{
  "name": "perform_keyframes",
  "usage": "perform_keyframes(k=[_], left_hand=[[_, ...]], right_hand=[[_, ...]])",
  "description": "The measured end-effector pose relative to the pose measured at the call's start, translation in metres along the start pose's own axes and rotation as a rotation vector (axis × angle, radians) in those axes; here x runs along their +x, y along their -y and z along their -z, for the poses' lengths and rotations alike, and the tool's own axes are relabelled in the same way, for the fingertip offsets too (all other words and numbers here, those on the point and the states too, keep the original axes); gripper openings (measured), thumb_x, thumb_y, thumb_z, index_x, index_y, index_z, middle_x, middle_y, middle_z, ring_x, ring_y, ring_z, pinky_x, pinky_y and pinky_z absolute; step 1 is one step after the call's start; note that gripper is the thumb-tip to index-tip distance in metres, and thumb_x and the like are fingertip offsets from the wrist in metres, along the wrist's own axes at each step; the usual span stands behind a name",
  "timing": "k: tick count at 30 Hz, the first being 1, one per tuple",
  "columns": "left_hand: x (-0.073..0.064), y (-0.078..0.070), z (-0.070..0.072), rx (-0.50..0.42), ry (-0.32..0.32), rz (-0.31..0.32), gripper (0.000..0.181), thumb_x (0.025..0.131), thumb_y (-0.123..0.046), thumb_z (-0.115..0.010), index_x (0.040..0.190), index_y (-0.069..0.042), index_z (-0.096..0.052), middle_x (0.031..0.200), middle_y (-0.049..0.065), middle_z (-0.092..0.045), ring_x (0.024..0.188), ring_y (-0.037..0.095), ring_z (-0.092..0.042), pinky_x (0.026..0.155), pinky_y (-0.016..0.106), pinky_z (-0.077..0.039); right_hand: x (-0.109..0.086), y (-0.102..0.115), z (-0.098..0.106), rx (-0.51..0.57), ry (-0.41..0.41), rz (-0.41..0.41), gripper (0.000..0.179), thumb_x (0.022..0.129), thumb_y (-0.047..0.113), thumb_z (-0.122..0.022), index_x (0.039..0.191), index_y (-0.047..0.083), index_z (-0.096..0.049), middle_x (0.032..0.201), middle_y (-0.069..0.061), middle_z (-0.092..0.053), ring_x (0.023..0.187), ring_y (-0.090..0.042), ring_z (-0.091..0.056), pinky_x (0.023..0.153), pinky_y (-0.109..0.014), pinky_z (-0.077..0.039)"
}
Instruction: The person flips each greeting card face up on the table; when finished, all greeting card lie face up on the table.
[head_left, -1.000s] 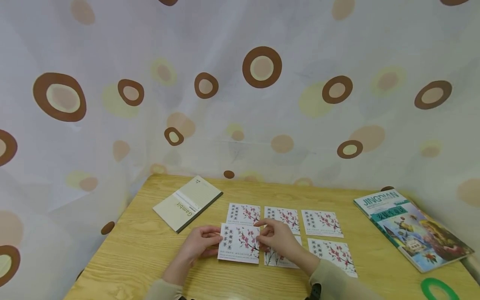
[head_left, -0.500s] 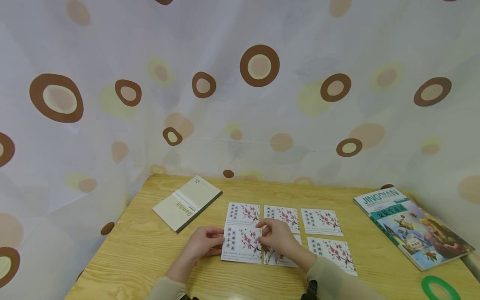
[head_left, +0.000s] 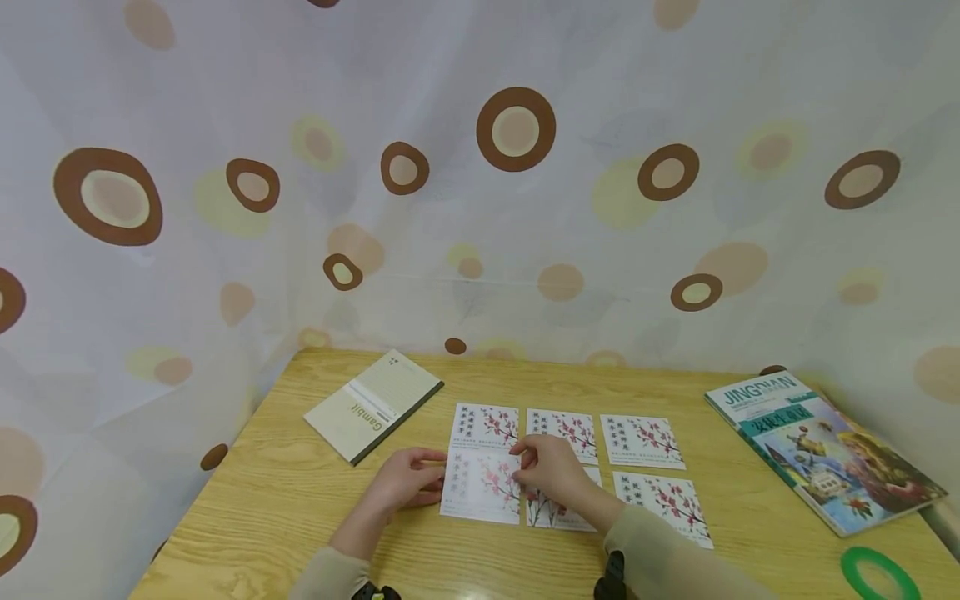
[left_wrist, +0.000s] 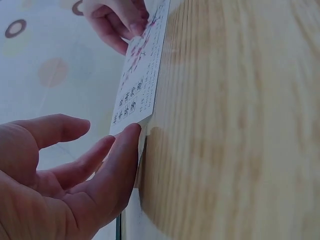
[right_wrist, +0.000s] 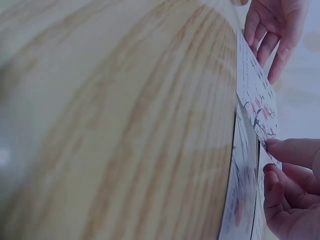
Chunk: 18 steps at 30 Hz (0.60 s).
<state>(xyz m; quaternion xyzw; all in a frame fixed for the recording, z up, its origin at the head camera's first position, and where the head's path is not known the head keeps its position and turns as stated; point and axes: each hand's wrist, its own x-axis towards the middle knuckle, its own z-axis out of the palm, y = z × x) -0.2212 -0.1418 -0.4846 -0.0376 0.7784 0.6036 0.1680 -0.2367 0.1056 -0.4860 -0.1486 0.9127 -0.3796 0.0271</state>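
A square white card with dark characters and pink blossoms lies at the front left of a block of similar cards, with glare across its face. My right hand pinches its right edge between thumb and curled fingers. Seen from the right wrist, the thumb sits on the card's edge. My left hand is at the left edge; in the left wrist view a fingertip touches the card's corner while the thumb stays apart. Beneath my right hand, another card is partly hidden.
More blossom cards lie behind and to the right, among them a back-left card, a back-right card and a front-right card. A notebook lies at left; a magazine and green ring at right.
Between my hands, the card has moved slightly right and back, and its top edge now meets the card behind. Glare has appeared on it.
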Motion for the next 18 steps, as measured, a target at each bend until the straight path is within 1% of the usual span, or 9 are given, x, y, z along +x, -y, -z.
perform_keyframes(k=[5,10,14,18], left_hand=[[-0.0032,-0.0004,0.0000,0.008,0.009,-0.016,0.037,0.096,-0.007,-0.059,0.128,0.010,-0.057,0.104,0.019,-0.064,0.085,0.016,-0.066,0.076,0.032,-0.061],[-0.0068,-0.0028,-0.0008,0.041,0.019,-0.044,0.040,0.097,-0.009,-0.058,0.130,0.013,-0.055,0.112,0.021,-0.066,0.093,0.021,-0.068,0.079,0.035,-0.061],[-0.0074,-0.0042,-0.0010,0.057,0.020,-0.048,0.044,0.096,-0.010,-0.058,0.133,0.014,-0.051,0.115,0.024,-0.066,0.099,0.026,-0.068,0.081,0.036,-0.061],[-0.0077,-0.0048,-0.0008,0.052,0.003,-0.043,0.047,0.096,-0.010,-0.060,0.135,0.014,-0.050,0.115,0.024,-0.064,0.100,0.026,-0.067,0.081,0.036,-0.061]], right_hand=[[0.0019,-0.0019,-0.0032,-0.003,0.021,-0.011,0.022,0.079,0.005,-0.081,0.099,0.005,-0.072,0.074,0.003,-0.059,0.063,-0.008,-0.052,0.059,-0.023,-0.047],[0.0032,-0.0018,-0.0041,-0.010,0.032,-0.005,0.023,0.080,0.006,-0.080,0.101,0.004,-0.072,0.074,0.003,-0.059,0.061,-0.006,-0.053,0.060,-0.024,-0.048],[0.0038,-0.0004,-0.0045,-0.021,0.037,0.010,0.022,0.080,0.005,-0.080,0.100,0.003,-0.072,0.073,0.003,-0.058,0.059,-0.007,-0.054,0.060,-0.024,-0.049],[0.0039,-0.0002,-0.0050,-0.027,0.040,0.020,0.022,0.079,0.004,-0.080,0.099,0.003,-0.072,0.072,0.003,-0.058,0.057,-0.007,-0.053,0.059,-0.024,-0.048]])
